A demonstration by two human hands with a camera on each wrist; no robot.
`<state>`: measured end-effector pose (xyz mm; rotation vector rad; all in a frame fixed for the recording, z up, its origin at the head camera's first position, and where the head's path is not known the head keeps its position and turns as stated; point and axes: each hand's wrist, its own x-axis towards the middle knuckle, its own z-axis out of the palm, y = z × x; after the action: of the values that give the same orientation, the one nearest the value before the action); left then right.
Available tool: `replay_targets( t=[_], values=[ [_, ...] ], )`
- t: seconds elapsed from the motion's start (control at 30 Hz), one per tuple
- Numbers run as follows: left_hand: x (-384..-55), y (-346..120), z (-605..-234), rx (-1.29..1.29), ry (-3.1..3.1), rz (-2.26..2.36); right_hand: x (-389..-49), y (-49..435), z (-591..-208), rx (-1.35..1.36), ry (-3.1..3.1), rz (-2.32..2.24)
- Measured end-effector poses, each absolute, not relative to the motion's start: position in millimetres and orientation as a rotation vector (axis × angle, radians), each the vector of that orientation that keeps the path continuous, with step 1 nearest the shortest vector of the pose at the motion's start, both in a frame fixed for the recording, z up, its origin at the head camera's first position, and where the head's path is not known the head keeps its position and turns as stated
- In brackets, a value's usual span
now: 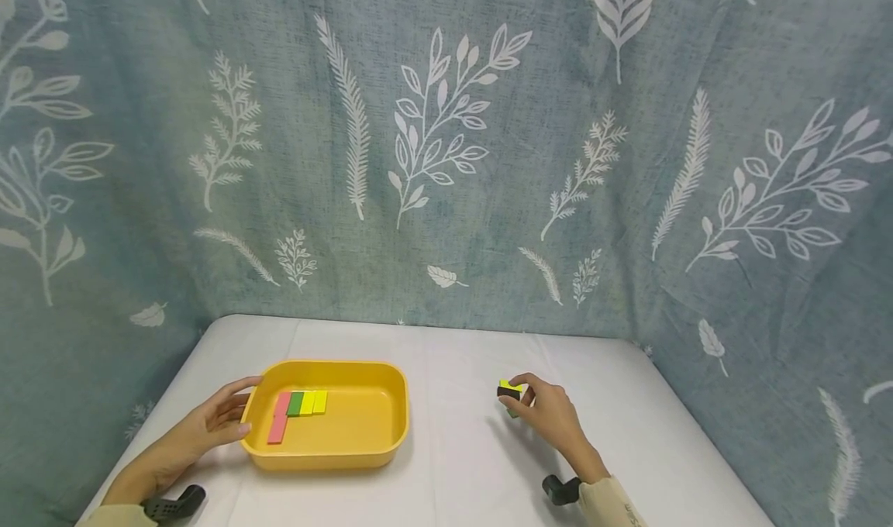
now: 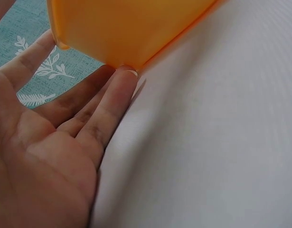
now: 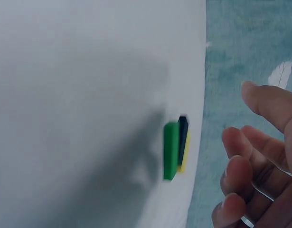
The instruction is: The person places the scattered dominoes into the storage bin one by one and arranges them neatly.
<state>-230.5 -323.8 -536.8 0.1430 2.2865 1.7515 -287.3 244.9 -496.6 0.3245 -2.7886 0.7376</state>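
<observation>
"On the white tabletop [image 1: 467,449], what was nearest the R hand [image 1: 551,411]?"

"Three sm. blocks, well R of the yellow tray [image 1: 342,460]: a green block [image 3: 171,151], a black block [image 3: 183,137] close beside it, then a yellow block [image 3: 183,161]. Slim things w/ flat faces & straight edges; the green was vivid, the black v. dark."

"Any in its grip?"

"No. Per the R wrist cam, thumb & fingers were bent a bit, w/ a wide gap b/w them, tips short of the blocks."

"& the L hand [image 1: 205,426]?"

"At the tray's L end, fingers loosely extended, tips touching wall & rim. Tray had rounded corners. Inside, L side: two pink pieces [image 1: 277,430] end to end, then a green piece [image 1: 295,403] & two yellow pieces [image 1: 307,404] in a row, going R from the far pink one."
</observation>
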Motion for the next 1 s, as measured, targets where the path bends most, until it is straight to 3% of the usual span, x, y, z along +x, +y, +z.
replay_targets(
  t=[0.5, 1.0],
  values=[
    [-232, -328, -537, 0.194, 2.257, 1.764, -287, 275, -517, 0.057, -2.874, 0.688],
    [-232, -326, -535, 0.191, 2.259, 1.766, -290, 279, -529, -0.001, -2.913, 0.707]
  ],
)
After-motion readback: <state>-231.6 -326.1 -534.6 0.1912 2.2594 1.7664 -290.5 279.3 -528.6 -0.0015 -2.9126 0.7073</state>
